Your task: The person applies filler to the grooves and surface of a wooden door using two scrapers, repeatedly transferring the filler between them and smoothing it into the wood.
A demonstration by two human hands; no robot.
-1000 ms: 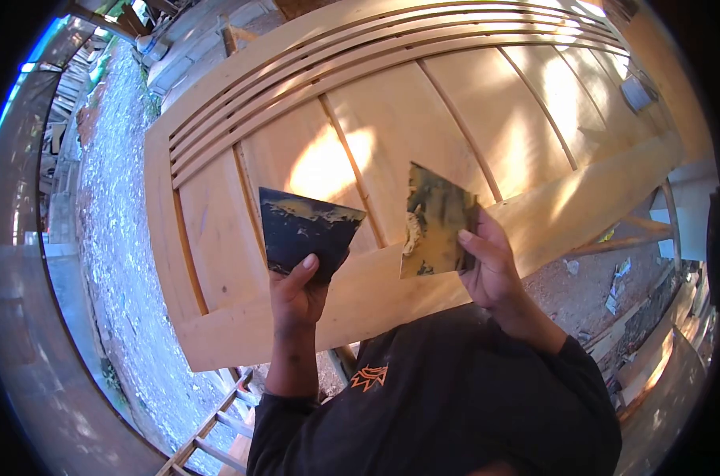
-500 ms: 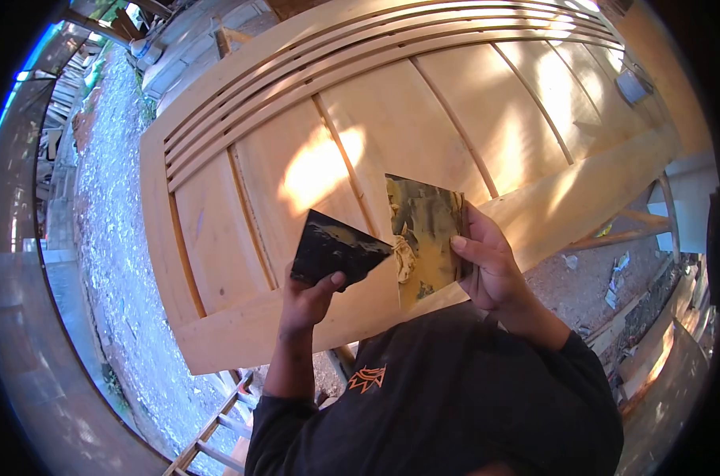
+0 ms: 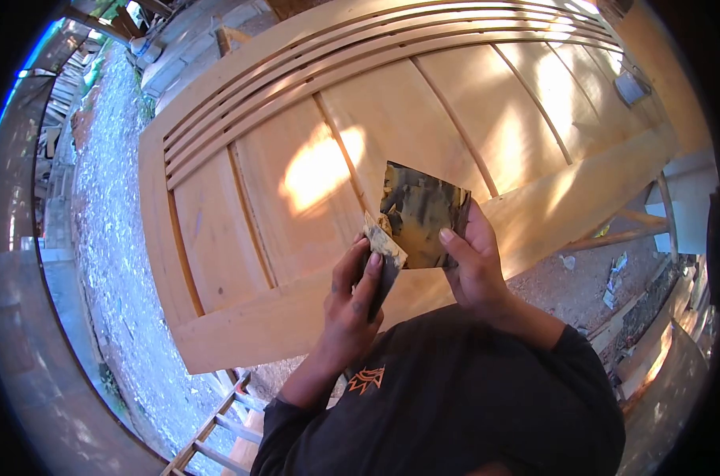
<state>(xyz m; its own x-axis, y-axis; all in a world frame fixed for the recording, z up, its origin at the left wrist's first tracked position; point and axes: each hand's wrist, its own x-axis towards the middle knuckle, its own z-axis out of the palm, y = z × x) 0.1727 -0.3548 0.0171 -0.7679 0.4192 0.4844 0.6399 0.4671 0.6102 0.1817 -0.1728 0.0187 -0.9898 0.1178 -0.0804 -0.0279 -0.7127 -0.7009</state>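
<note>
My left hand [image 3: 354, 289] grips a black putty spreader [image 3: 384, 270], turned edge-up, with tan putty smeared along its upper edge. In my right hand [image 3: 480, 262] is a flat, dark square putty board [image 3: 425, 216], held between thumb and fingers and streaked with yellowish putty. A lump of putty [image 3: 385, 226] sits at the board's left edge, where the spreader meets it. Both tools are above the near part of a large pale wooden door panel [image 3: 241, 337], which has grooves and a row of slats.
A round tin or roll [image 3: 631, 89] rests at the panel's far right. A wooden ladder [image 3: 217, 432] is at lower left, beside a gravel strip [image 3: 138, 262]. Wooden supports [image 3: 614, 236] and scrap boards [image 3: 665, 349] are at right, below the panel.
The spreader in my left hand has moved right and turned on edge against the board, now carrying putty. The board has shifted slightly up, with less putty heaped on its left side.
</note>
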